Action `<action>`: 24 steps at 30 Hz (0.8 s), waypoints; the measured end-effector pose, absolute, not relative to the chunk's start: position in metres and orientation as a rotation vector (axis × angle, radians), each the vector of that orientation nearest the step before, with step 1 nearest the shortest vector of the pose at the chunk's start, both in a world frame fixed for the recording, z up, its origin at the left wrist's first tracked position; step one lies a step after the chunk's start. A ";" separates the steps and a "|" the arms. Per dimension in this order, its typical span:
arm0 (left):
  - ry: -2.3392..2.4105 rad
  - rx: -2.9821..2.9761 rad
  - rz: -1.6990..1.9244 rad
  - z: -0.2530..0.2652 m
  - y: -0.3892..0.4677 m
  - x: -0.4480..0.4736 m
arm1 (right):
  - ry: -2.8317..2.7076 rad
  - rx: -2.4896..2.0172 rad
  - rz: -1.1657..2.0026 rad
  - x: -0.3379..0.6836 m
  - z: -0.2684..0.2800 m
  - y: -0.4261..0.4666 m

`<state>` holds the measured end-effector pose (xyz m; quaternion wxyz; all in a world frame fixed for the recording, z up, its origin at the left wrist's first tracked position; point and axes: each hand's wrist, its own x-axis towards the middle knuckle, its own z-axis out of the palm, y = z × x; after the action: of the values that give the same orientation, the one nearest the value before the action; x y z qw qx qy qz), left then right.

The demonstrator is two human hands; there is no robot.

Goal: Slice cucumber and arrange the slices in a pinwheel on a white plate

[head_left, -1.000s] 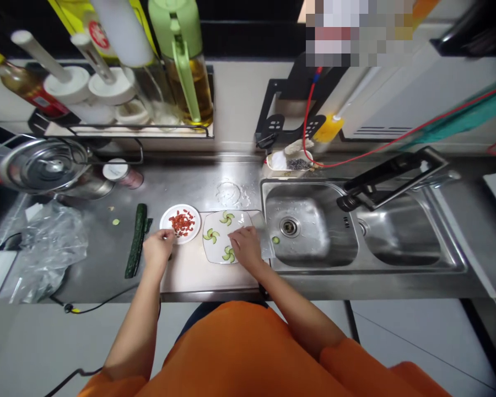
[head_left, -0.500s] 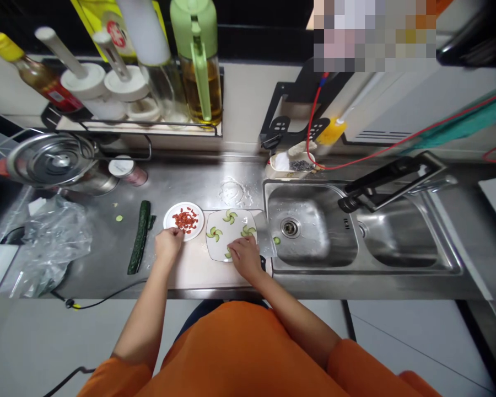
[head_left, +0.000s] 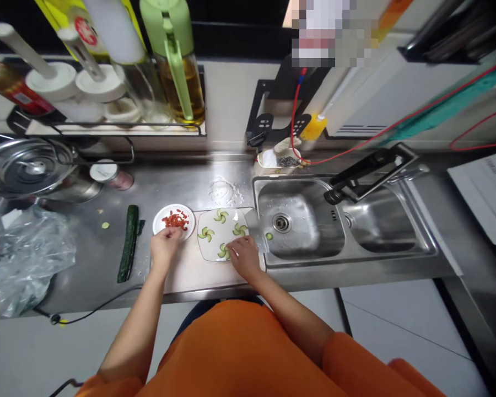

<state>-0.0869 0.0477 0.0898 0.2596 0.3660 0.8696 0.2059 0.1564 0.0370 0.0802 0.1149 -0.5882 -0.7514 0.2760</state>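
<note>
My left hand (head_left: 164, 249) is closed in a pinch at the near rim of a small white plate (head_left: 157, 225) of goji berries (head_left: 176, 219); whatever its fingertips hold is too small to make out. To the right, a squarish plate (head_left: 210, 249) bears several pinwheels of cucumber slices (head_left: 220, 215). My right hand (head_left: 245, 260) has its fingers bent together over this plate's near right part, tips at the nearest pinwheel (head_left: 224, 251). Anything pinched there is hidden. Both plates rest at least partly on a pale cutting board (head_left: 198, 277).
A knife blade (head_left: 258, 232) lies between the squarish plate and the sink (head_left: 297, 259). A whole cucumber (head_left: 128, 242) and a crumpled plastic bag (head_left: 28, 253) lie at left. Behind stand a lidded pot (head_left: 28, 168), a small jar (head_left: 112, 175) and a rack of bottles (head_left: 119, 128).
The view has swung right, so the counter's things sit further left. Both hands are slightly further right relative to the plates, and the nearest cucumber pinwheel shows more fully.
</note>
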 end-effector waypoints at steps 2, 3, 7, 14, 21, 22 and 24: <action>2.132 1.000 0.691 0.089 0.047 -0.058 | -2.138 -1.756 0.809 0.160 0.080 0.036; 2.029 1.020 0.716 0.088 0.047 -0.042 | -2.094 -1.768 0.810 0.161 0.081 0.036; 1.840 1.092 0.666 0.085 0.049 0.015 | -1.889 -1.791 0.825 0.166 0.082 0.040; 1.790 1.036 0.618 0.071 0.057 0.045 | -1.678 -1.853 0.883 0.174 0.071 0.048; 1.811 1.008 0.578 0.061 0.064 0.052 | -1.613 -1.892 0.892 0.178 0.057 0.055; 1.808 1.006 0.575 0.061 0.065 0.053 | -1.617 -1.906 0.884 0.179 0.055 0.056; 1.793 1.009 0.575 0.060 0.067 0.054 | -1.632 -1.929 0.863 0.179 0.052 0.059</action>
<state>0.0538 0.0673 0.0601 0.4818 0.4140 0.7354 0.2361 0.1792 0.0592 0.0517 0.2333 -0.7025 -0.5943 0.3143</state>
